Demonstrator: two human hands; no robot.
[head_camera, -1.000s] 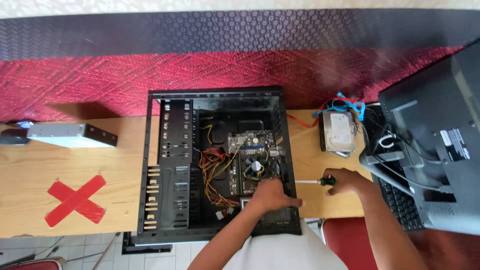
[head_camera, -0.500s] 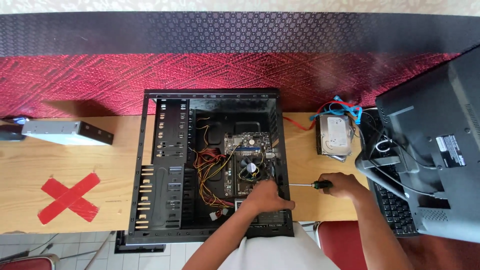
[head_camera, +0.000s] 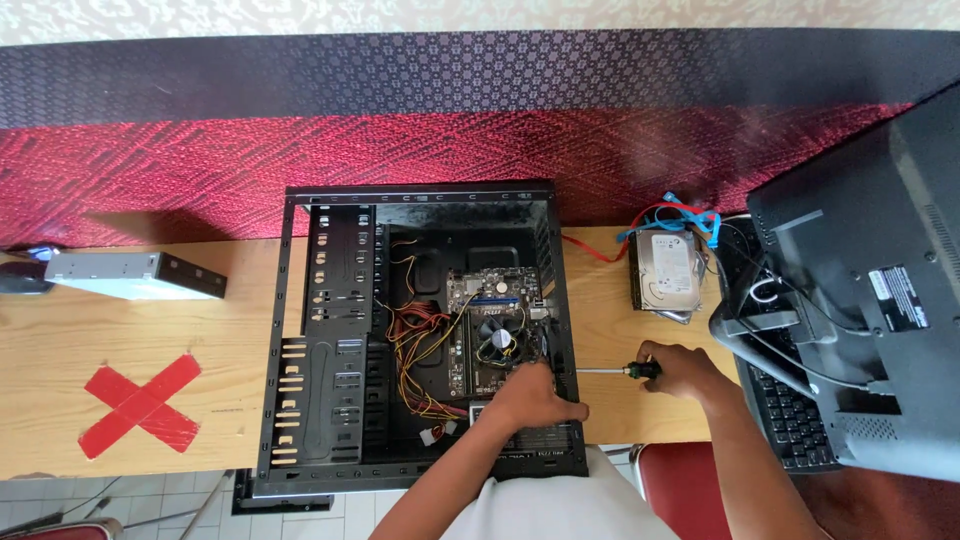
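**Screwdriver at the case edge**

Right hand (head_camera: 678, 368) gripped a screwdriver (head_camera: 612, 371), its tip at the open computer case (head_camera: 420, 340) lower right edge, frame centre. Left hand (head_camera: 535, 398) pressed, fingers curled, on the motherboard (head_camera: 495, 325). A slipped tip could gouge it. Hard drive (head_camera: 665, 270), white-labelled, lay upper right; red tape cross (head_camera: 140, 403) lower left on the tabletop (head_camera: 150, 330).
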